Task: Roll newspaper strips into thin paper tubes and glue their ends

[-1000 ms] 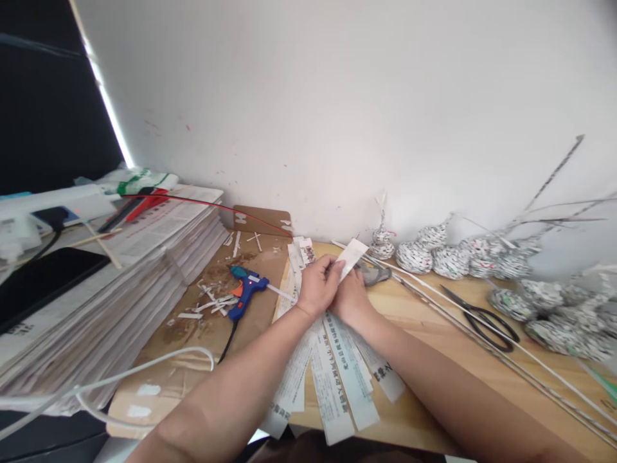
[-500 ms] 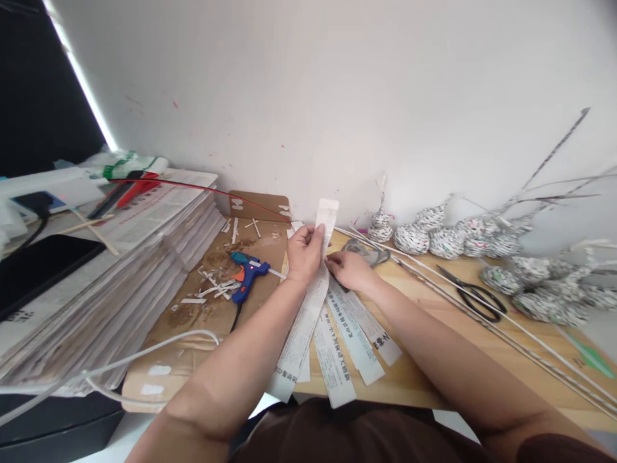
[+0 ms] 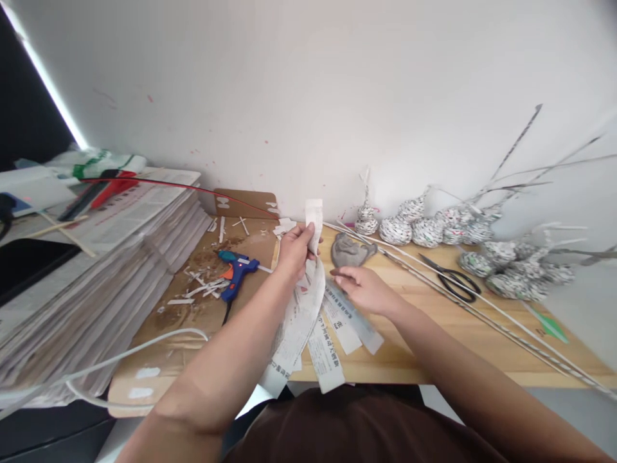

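Note:
Above the middle of the table my left hand (image 3: 295, 249) is closed around several printed newspaper strips (image 3: 308, 315). One end stands up past the thumb, and the long ends hang and fan out toward the table's front edge. My right hand (image 3: 361, 288) is just to the right, fingers curled and pinched at the upper part of a bluish-grey newspaper strip (image 3: 364, 325); the fingertips partly hide the grip. Beyond the right hand a crumpled grey cloth (image 3: 351, 252) lies on the wooden table (image 3: 400, 347).
Left are a blue glue gun (image 3: 237, 276) on stained cardboard (image 3: 178, 357), paper scraps and a tall newspaper stack (image 3: 144, 257). Right are black-handled scissors (image 3: 457, 285), long paper rods (image 3: 434, 286) and several woven paper gourds (image 3: 429, 231) along the wall.
The view has shifted, so the scene sits further left. My right hand has drawn away from my left hand, and the grey cloth is more exposed. The strips on the right lie differently.

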`<state>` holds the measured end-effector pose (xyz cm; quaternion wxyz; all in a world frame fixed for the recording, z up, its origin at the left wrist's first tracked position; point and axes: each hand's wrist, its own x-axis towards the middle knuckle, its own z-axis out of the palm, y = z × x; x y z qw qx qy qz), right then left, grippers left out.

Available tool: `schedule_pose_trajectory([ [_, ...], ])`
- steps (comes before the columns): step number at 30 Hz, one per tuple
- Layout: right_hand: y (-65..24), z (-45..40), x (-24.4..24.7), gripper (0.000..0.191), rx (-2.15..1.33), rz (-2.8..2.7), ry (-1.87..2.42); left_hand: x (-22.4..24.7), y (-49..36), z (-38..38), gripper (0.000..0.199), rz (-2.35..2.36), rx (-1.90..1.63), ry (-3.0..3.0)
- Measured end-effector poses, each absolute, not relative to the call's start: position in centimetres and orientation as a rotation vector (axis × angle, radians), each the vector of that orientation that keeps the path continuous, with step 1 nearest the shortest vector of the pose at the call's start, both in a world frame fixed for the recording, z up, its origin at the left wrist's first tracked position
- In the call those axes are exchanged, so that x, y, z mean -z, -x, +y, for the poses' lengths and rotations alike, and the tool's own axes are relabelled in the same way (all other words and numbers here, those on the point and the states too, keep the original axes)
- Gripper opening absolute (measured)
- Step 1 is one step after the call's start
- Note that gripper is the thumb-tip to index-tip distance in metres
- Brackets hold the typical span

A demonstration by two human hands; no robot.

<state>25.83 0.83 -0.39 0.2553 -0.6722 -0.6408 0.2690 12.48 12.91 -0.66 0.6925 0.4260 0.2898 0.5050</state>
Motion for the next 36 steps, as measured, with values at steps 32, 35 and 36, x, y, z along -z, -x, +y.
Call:
schedule_pose_trajectory([
  [32, -19.3, 4.2, -0.2, 0.021, -0.618, -2.359, 1.833, -0.5, -11.3, 13.2, 0.029, 0.452, -0.811, -0.812],
  [35, -19.8, 4.2, -0.1, 0.018, -0.609, -2.301, 1.856, -0.6, -11.2, 13.2, 0.027, 0.435, -0.821, -0.797],
  [36, -20.1, 4.1, -0.1, 0.016, -0.604, -2.261, 1.860, -0.6, -11.2, 13.2, 0.027, 0.429, -0.820, -0.791],
])
